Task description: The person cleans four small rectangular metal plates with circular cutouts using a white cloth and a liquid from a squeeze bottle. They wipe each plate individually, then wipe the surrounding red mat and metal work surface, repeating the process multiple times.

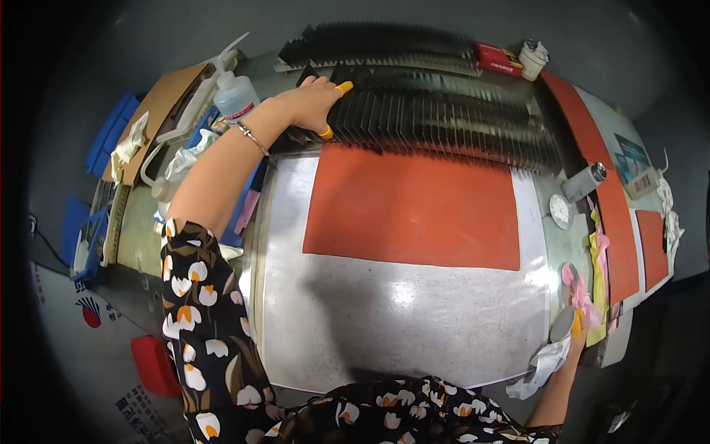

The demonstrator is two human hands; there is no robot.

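Observation:
My left hand (314, 103) reaches to the left end of a row of thin dark plates (436, 126) standing on edge. Yellow finger covers are on its thumb and a finger, which span the edges of a dark plate at the row's end; exactly how they grip it is partly hidden. At the lower right, my right hand (575, 337), seen edge-on with a yellow finger cover, is closed around a crumpled white cloth (543, 366). Beside it are a grey round disc (562, 323) and pink cloth (583, 296).
An orange-red mat (414, 207) lies on the pale work surface (399, 318). Another plate row (384, 44) stands behind. A clear squeeze bottle (234, 95) is beside my left forearm. At right stand a metal-capped bottle (584, 183) and a small white dish (560, 212).

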